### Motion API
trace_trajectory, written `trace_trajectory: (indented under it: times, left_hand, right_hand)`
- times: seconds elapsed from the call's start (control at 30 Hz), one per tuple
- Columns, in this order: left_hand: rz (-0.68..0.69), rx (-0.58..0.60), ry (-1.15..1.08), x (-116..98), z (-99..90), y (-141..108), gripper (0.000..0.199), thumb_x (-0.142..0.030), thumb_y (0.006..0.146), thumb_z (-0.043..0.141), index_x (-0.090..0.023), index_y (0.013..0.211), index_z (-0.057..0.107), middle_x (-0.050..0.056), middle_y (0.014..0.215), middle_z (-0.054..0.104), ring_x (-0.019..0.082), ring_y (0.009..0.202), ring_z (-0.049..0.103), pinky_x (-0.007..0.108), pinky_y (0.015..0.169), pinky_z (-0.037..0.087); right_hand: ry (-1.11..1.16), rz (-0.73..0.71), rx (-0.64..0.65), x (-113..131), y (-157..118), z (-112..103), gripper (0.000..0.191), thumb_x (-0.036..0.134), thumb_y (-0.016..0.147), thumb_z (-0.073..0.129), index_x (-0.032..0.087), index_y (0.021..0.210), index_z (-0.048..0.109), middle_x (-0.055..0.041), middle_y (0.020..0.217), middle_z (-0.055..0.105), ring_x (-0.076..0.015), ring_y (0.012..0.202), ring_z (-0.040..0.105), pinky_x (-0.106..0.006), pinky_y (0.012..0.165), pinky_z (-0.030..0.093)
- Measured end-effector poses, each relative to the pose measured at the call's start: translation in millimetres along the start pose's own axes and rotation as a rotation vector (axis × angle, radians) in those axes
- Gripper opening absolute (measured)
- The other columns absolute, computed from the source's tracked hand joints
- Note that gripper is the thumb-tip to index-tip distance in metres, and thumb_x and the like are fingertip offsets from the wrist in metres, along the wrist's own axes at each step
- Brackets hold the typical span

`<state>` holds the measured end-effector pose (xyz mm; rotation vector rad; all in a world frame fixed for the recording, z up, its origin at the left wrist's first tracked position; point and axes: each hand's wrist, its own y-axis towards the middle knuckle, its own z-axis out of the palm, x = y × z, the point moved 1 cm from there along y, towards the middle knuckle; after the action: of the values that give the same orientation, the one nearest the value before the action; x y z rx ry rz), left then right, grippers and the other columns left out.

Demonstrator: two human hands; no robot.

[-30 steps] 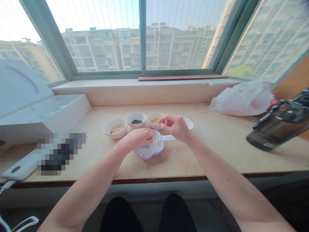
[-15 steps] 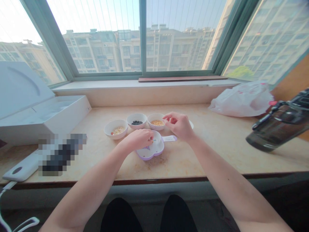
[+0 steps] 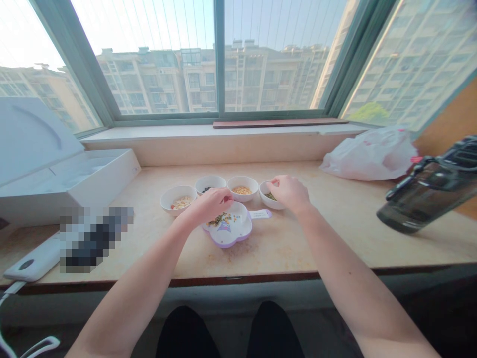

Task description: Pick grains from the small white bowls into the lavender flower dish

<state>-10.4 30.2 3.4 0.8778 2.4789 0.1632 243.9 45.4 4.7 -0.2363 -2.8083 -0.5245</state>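
Note:
My left hand (image 3: 211, 203) hovers over the back of a white, purple-edged dish (image 3: 233, 237) with a short handle. Its fingers are pinched together; whatever is between them is too small to make out. Mixed small grains and a printed cartoon figure show in the dish. On the right, my right hand (image 3: 292, 193) has its fingertips together at the rim of a white bowl (image 3: 269, 202) of green beans, partly covering it; any grain in them is hidden. Beside that stand a bowl of yellow kernels (image 3: 242, 190), a bowl of black beans (image 3: 205, 190), partly hidden, and a bowl of pale flakes (image 3: 182, 202).
An open white box (image 3: 104, 171) stands at the left, with a white power bank (image 3: 32, 263) and a blurred dark object (image 3: 95, 243) before it. A plastic bag (image 3: 367, 156) and a dark tinted bottle (image 3: 417, 199) occupy the right. The windowsill (image 3: 160, 132) runs behind.
My right hand has moved slightly right, from beside the yellow kernels to the green bean bowl, uncovering it. My left hand has shifted left and up, showing more grains in the dish.

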Motion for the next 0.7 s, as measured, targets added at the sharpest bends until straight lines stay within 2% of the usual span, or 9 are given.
trace_trajectory:
  times: [0.1, 0.17, 0.2, 0.3, 0.4, 0.53, 0.63, 0.7]
  left_hand:
    - [-0.137, -0.210, -0.151, 8, -12.1, 3, 0.016, -0.026, 0.088, 0.053, -0.017, 0.081, 0.064, 0.002, 0.081, 0.067, 0.015, 0.074, 0.057, 0.027, 0.070, 0.042]
    - [-0.223, -0.329, -0.375, 14, -20.8, 5, 0.012, -0.027, 0.084, 0.058, -0.017, 0.081, 0.063, 0.001, 0.076, 0.063, 0.013, 0.070, 0.053, 0.025, 0.065, 0.040]
    - [-0.246, -0.346, -0.543, 17, -24.7, 5, 0.014, -0.030, 0.084, 0.059, -0.017, 0.080, 0.061, 0.000, 0.071, 0.058, 0.011, 0.065, 0.050, 0.024, 0.061, 0.038]
    - [-0.229, -0.291, -1.064, 21, -34.6, 4, 0.021, -0.033, 0.081, 0.064, -0.018, 0.073, 0.051, -0.005, 0.065, 0.043, 0.007, 0.056, 0.038, 0.021, 0.055, 0.034]
    - [-0.230, -0.199, -1.286, 21, -40.0, 0, 0.023, -0.032, 0.078, 0.068, -0.018, 0.076, 0.050, -0.005, 0.068, 0.042, 0.005, 0.054, 0.035, 0.019, 0.052, 0.034]
    - [-0.276, -0.133, -1.250, 23, -36.7, 1, 0.024, -0.033, 0.077, 0.068, -0.018, 0.076, 0.050, -0.004, 0.068, 0.044, 0.006, 0.055, 0.037, 0.020, 0.053, 0.035]
    - [-0.286, -0.237, -1.070, 30, -29.8, 6, 0.024, -0.034, 0.077, 0.068, -0.018, 0.072, 0.050, -0.004, 0.065, 0.044, 0.007, 0.056, 0.041, 0.021, 0.054, 0.036]
    - [-0.327, -0.370, -0.826, 36, -25.4, 9, 0.020, -0.034, 0.082, 0.062, -0.018, 0.073, 0.054, -0.003, 0.063, 0.048, 0.010, 0.057, 0.044, 0.023, 0.057, 0.038]
  right_hand:
    - [0.069, -0.061, -0.034, 6, -3, 1, 0.027, 0.039, 0.088, 0.060, 0.022, 0.098, 0.078, -0.0122, 0.091, 0.077, -0.0285, 0.089, 0.070, -0.035, 0.072, 0.047]
    - [0.122, -0.100, -0.046, 11, -6, 3, 0.026, 0.039, 0.089, 0.060, 0.022, 0.097, 0.078, -0.0110, 0.091, 0.077, -0.0276, 0.088, 0.070, -0.034, 0.070, 0.047]
    - [0.149, -0.120, -0.049, 12, -7, 4, 0.025, 0.039, 0.090, 0.061, 0.022, 0.097, 0.078, -0.0103, 0.090, 0.078, -0.0270, 0.086, 0.070, -0.033, 0.070, 0.046]
    - [0.223, -0.165, -0.055, 15, -9, 7, 0.025, 0.039, 0.090, 0.061, 0.022, 0.096, 0.078, -0.0083, 0.088, 0.077, -0.0249, 0.082, 0.070, -0.032, 0.069, 0.046]
    - [0.274, -0.204, -0.061, 16, -9, 8, 0.024, 0.037, 0.090, 0.061, 0.021, 0.094, 0.078, -0.0074, 0.085, 0.077, -0.0232, 0.079, 0.069, -0.032, 0.070, 0.046]
    - [0.367, -0.273, -0.060, 20, -10, 7, 0.021, 0.033, 0.089, 0.062, 0.020, 0.092, 0.078, -0.0060, 0.080, 0.075, -0.0205, 0.072, 0.066, -0.032, 0.073, 0.047]
    - [0.468, -0.357, -0.011, 24, -13, 6, 0.022, 0.036, 0.088, 0.063, 0.020, 0.089, 0.078, -0.0041, 0.076, 0.074, -0.0179, 0.066, 0.063, -0.031, 0.069, 0.046]
    - [0.527, -0.424, 0.047, 27, -17, 6, 0.024, 0.040, 0.088, 0.064, 0.020, 0.086, 0.078, -0.0026, 0.071, 0.071, -0.0160, 0.061, 0.059, -0.029, 0.063, 0.045]
